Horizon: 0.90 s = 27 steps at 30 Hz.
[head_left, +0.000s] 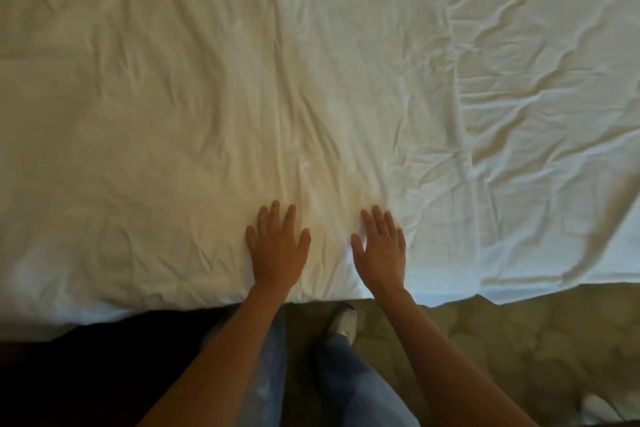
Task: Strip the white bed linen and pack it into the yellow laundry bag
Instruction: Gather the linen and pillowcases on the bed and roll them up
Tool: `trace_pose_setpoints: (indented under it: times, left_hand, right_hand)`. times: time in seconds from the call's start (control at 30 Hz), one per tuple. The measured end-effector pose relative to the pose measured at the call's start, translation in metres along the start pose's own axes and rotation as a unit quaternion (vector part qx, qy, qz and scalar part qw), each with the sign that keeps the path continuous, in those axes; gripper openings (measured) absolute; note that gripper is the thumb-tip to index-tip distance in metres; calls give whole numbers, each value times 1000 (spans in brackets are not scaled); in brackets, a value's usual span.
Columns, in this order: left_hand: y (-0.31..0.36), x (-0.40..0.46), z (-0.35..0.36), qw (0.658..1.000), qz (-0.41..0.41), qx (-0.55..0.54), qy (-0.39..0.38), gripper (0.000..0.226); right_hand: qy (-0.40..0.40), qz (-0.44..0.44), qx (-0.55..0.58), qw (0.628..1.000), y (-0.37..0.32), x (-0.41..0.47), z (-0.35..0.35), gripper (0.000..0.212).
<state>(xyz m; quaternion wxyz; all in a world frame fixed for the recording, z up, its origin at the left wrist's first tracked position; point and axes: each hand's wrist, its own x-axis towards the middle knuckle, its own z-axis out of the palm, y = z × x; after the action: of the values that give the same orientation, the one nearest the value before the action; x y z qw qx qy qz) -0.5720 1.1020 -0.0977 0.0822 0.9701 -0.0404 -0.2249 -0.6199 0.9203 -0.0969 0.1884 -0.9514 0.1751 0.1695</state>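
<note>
Wrinkled white bed linen [311, 80] fills the upper three quarters of the frame. The left hand [277, 246] and right hand [381, 250] lie flat on it near its lower edge, fingers spread, grasping nothing. Below, jeans [349, 381], a white shoe [344, 321] and patterned carpet [519, 340].

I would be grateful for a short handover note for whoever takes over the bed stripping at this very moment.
Left hand: open, fingers straight, palm down on the wrinkled white bed sheet near its front edge.
Right hand: the same, beside it, apart.
The sheet lies spread over the bed.
Yellow laundry bag: not in view.
Done: nothing visibly stripped or packed.
Left: gather the sheet, pull it off, find the bag, pack it.
</note>
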Motion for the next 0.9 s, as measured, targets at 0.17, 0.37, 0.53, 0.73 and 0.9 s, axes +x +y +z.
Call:
trace_pose_setpoints:
  times: [0.17,0.37,0.53,0.73,0.9]
  left_hand:
    - [6,-50,27,1000,4,9,-22,63]
    - [-12,-96,48,999,43,1,4,60]
    - [-22,-122,68,996,60,-58,31,52]
    - [9,-164,107,965,14,-262,-29,49]
    - [69,-166,124,843,-122,-488,-189,49]
  right_hand:
    - [-52,-16,-22,998,12,-40,19,63]
    - [-27,-24,-12,999,26,-77,43,63]
    - [-8,12,53,998,27,-117,64,57]
    - [36,176,234,956,58,-159,73,54]
    - [109,283,355,884,125,-156,60,62]
